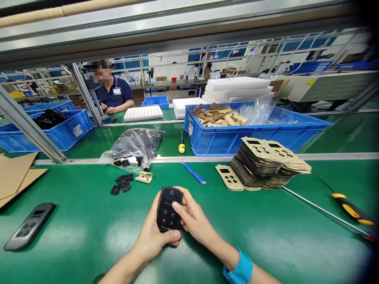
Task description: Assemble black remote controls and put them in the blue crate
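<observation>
A black handheld remote (169, 215) with a small dark window and several round buttons is held upright over the green bench. My left hand (155, 232) wraps its left side and lower end, thumb across the bottom. My right hand (192, 217) grips the right edge, its thumb pressed on the front face near the window. A blue band circles my right wrist. Beyond the hands lie several small black button pads (122, 183) and a curled piece of peeled backing paper (144, 177). A grey remote housing (29, 227) rests at the left.
A clear bag of black parts (136, 146), a blue utility knife (194, 173) and a stack of adhesive panels (257, 165) lie ahead. Screwdrivers (351, 208) are at right. A blue bin (219, 140) holds paper scraps. A co-worker (115, 94) sits across the bench.
</observation>
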A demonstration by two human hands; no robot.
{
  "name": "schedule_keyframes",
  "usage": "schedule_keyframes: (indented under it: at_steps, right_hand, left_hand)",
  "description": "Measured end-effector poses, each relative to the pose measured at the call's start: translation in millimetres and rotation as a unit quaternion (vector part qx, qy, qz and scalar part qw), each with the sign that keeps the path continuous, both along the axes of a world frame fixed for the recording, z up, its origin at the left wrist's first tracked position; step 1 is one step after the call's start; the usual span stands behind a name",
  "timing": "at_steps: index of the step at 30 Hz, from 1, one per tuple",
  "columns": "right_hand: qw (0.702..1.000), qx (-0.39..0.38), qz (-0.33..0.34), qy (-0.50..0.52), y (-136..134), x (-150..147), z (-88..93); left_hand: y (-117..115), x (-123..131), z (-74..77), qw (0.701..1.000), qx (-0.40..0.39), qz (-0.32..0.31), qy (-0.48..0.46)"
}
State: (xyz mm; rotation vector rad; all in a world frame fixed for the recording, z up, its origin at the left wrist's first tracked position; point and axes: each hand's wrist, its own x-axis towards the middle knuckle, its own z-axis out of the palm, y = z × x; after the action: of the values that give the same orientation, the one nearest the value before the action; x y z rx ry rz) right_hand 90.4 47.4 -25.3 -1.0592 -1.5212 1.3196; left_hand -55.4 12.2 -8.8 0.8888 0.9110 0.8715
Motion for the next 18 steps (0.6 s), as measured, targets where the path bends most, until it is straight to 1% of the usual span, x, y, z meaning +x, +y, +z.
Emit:
schedule_keyframes:
  at_steps: [2, 4, 6, 8, 10, 13, 15, 16, 18]
  right_hand:
    - [0.999, 0.020, 0.007, -0.042, 10.1, 6.0, -1.3]
    - [0.995, 0.043, -0.001, -0.094, 24.4, 16.9, -3.1]
    - [0.986, 0.071, -0.026, -0.146, 39.2, 31.4, -3.5]
    - [0.970, 0.106, -0.060, -0.211, 51.2, 47.2, -0.8]
    - [0.943, 0.140, -0.106, -0.282, 59.1, 62.7, 4.8]
    - [0.883, 0.169, -0.201, -0.390, 65.7, 85.4, 12.4]
    - [0.837, 0.163, -0.260, -0.453, 68.6, 100.2, 13.2]
    - [0.817, 0.155, -0.280, -0.480, 69.8, 106.9, 12.1]
    - [0.789, 0.139, -0.297, -0.520, 71.8, 117.5, 9.0]
  left_hand:
    - [1.2, -2.1, -4.2, 1.000, 0.013, -0.021, -0.008]
    - [3.4, -3.1, -9.6, 0.998, 0.052, -0.023, -0.014]
    - [6.3, -3.5, -14.5, 0.996, 0.090, 0.014, 0.004]
    - [9.0, -4.3, -16.6, 0.992, 0.095, 0.074, 0.035]
    - [10.8, -5.7, -15.1, 0.990, 0.063, 0.116, 0.047]
    - [11.3, -7.6, -8.9, 0.989, 0.014, 0.143, 0.039]
    - [11.0, -7.9, -4.9, 0.988, 0.007, 0.148, 0.041]
    - [10.9, -7.9, -3.5, 0.988, 0.007, 0.150, 0.042]
    - [10.8, -7.7, -1.9, 0.988, 0.007, 0.149, 0.044]
